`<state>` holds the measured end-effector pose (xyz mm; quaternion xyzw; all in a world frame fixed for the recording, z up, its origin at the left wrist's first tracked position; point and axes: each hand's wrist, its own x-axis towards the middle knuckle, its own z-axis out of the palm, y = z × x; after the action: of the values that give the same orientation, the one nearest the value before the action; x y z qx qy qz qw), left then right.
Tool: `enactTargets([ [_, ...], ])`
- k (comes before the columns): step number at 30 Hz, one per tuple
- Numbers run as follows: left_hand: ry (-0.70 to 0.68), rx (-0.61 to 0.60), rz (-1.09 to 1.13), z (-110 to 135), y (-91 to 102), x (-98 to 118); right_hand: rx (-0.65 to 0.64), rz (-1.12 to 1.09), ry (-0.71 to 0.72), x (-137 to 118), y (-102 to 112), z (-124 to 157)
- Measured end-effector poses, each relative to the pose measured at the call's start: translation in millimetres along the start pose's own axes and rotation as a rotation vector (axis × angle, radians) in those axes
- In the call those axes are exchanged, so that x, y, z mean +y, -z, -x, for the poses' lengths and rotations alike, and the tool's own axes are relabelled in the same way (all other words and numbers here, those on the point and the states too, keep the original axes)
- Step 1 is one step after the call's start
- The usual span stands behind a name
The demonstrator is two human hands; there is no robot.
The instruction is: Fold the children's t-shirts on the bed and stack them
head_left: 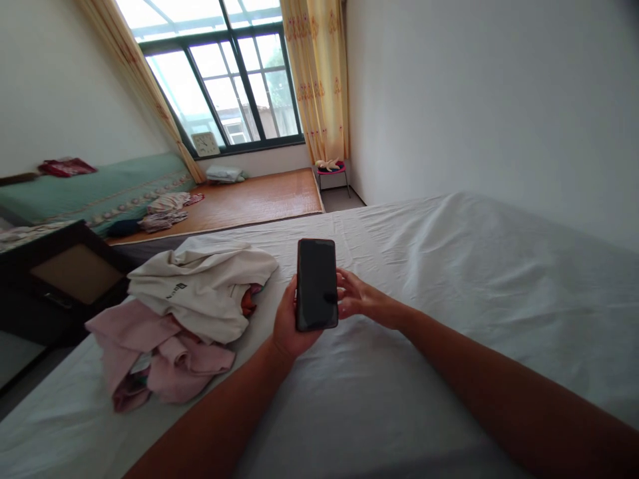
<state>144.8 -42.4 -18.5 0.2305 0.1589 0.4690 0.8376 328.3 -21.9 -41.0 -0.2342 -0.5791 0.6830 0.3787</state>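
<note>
A black phone (pixel 316 284) with a dark screen is held upright over a white bed sheet (pixel 474 279). My left hand (pixel 287 322) grips its left edge and lower end from behind. My right hand (pixel 355 296) touches the phone's right edge with curled fingers. Both forearms reach in from the bottom of the view.
A heap of clothes lies on the bed to the left: a cream garment (pixel 204 286) on top of pink ones (pixel 164 359). A dark cabinet (pixel 60 279) stands at the left. Beyond are a wooden platform (pixel 249 199), a green mattress (pixel 94 186), a small stool (pixel 332 171) and a window (pixel 234 86).
</note>
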Motion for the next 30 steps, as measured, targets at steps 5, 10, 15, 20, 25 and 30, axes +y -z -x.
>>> enactTargets([
  [5,-0.015,0.005,0.042,-6,5.1,-3,0.090,0.418,0.124,17,-3,-1],
  [10,0.044,-0.055,0.019,-6,8.1,2,0.178,0.530,0.212,19,2,0],
  [15,0.235,-0.166,-0.076,-9,18.6,13,0.235,0.505,0.148,12,3,-1],
  [20,0.236,-0.102,-0.137,-12,28.3,5,0.146,0.222,0.095,7,-1,-4],
  [25,0.234,-0.083,-0.157,-9,26.4,-3,0.295,0.283,0.070,5,-8,-3],
  [30,0.240,-0.094,-0.163,-8,23.2,-1,0.308,0.117,0.033,2,-9,-1],
])
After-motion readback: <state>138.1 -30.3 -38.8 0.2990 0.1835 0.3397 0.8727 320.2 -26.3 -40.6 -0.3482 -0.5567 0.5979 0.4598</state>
